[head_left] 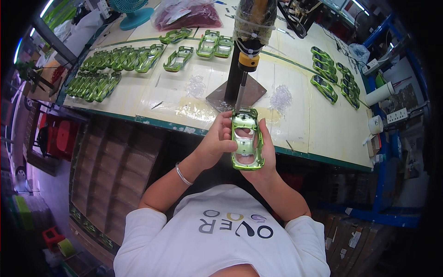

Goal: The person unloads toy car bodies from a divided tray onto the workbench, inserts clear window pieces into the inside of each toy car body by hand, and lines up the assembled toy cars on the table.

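Note:
A shiny green toy car body shell is held between my two hands, its inside with window openings facing up. My left hand grips its left side, thumb on the shell. My right hand wraps the right side and supports it from below. Just over the shell's far end hangs the metal bit of an upright power screwdriver, wrapped in clear plastic, with a yellow collar. The bit's tip reaches the shell's far edge; whether it touches cannot be made out.
Small clear plastic parts lie in a left pile and a right pile beside the stand's metal base. Rows of green shells fill the table's left; more shells sit right. A bag of red parts and a teal fan stand behind.

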A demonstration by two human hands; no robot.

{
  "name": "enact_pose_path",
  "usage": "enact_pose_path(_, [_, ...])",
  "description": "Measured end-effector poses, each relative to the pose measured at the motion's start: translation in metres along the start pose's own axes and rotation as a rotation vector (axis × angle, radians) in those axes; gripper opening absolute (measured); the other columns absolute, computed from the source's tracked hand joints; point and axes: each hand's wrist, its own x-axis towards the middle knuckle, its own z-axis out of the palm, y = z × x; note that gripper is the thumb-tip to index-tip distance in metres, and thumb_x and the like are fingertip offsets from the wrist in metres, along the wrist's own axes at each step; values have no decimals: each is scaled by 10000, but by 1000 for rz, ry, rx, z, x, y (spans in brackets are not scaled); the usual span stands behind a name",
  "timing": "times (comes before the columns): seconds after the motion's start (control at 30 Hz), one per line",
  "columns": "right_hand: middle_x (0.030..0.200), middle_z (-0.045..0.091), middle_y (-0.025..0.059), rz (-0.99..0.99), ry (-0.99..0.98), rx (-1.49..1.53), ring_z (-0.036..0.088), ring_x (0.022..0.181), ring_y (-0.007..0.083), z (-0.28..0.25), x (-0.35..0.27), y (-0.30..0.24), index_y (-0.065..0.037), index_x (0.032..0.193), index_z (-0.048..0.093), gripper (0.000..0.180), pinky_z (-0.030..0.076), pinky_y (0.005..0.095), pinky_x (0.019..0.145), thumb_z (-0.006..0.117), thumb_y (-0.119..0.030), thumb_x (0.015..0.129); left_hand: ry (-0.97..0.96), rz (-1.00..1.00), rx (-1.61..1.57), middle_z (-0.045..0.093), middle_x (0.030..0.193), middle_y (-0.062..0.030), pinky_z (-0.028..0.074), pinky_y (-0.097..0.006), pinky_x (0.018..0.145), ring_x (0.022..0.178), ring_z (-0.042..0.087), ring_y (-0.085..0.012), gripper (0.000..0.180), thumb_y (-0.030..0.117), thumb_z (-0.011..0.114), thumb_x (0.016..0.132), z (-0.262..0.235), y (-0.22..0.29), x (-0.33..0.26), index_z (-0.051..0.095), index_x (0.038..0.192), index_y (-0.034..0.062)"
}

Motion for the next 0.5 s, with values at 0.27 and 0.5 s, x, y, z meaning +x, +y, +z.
enact_pose_path(0.27, [861,556,116,-101,61,-27,566,760,196,-5,-3,5,-20,1037,463,516,466,290,686,257,-459,861,-15,-68,85,435,1071,-111,393,-294,832,976,469,-176,905,224,721,555,4,11,1,144,1214,-1])
enact_pose_path(0.5, [835,544,112,-127,-29,-190,562,666,183,-29,7,4,-65,1042,447,483,468,291,490,261,-467,848,-56,-41,116,429,1070,-148,486,-243,513,898,490,-183,872,93,691,597,0,7,2,92,1225,4])
